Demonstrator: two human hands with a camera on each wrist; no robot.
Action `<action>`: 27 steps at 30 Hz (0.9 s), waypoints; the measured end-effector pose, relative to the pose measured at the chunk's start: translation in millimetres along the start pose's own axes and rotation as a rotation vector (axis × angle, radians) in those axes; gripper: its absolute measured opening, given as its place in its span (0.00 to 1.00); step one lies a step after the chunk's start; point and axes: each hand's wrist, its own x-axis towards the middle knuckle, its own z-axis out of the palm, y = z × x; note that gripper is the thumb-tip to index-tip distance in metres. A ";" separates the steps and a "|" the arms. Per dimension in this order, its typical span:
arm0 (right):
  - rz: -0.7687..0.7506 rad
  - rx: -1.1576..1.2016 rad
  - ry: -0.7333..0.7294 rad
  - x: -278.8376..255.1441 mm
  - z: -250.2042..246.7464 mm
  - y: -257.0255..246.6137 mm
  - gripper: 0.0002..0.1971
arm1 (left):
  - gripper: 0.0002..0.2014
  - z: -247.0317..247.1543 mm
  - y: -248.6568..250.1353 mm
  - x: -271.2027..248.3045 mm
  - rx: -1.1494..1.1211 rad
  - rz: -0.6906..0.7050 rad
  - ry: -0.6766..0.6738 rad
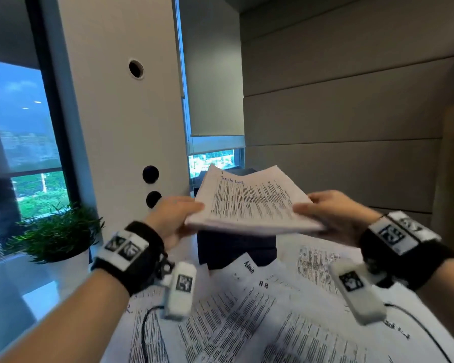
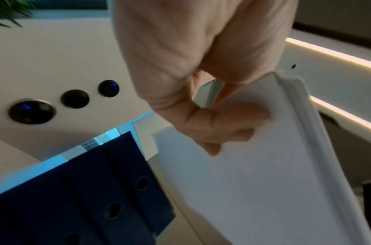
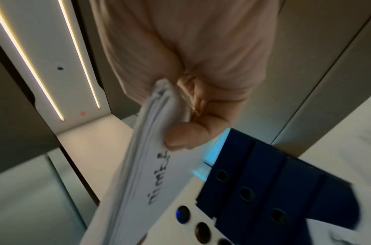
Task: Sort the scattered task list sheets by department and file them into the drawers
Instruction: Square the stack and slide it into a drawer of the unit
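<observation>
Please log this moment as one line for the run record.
left hand: grips stack | right hand: grips stack | drawers: below

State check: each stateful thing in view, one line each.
Stack of sheets: lifted off the desk, held roughly level over the drawer unit.
Left hand: grips the stack's left edge.
Right hand: grips the stack's right edge.
Drawer unit: dark blue, drawers shut as far as the wrist views show.
Loose sheets: scattered, overlapping on the desk, unfiled.
Roller blind: mostly lowered.
</observation>
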 end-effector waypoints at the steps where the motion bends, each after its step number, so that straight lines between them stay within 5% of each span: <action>1: 0.003 0.018 0.016 2.5 -2.0 -13.7 0.07 | 0.10 -1.2 12.0 3.8 -0.067 -0.002 0.008; 6: 0.101 0.222 0.039 11.4 -6.0 -48.5 0.04 | 0.14 -0.5 42.2 21.0 -0.245 -0.020 0.008; 9: 0.143 0.124 0.011 10.2 -2.5 -41.7 0.04 | 0.05 3.2 37.1 18.6 -0.156 -0.110 -0.051; 11: 0.111 0.069 0.006 7.8 3.3 -37.9 0.07 | 0.09 5.6 28.8 18.0 -0.105 -0.157 -0.072; 17: -0.090 0.219 0.070 7.1 4.1 -49.8 0.24 | 0.06 1.0 34.5 22.1 -0.265 0.031 -0.022; 27: -0.187 0.406 0.061 27.7 -4.3 -100.2 0.04 | 0.20 5.6 75.5 50.2 -0.285 0.229 0.015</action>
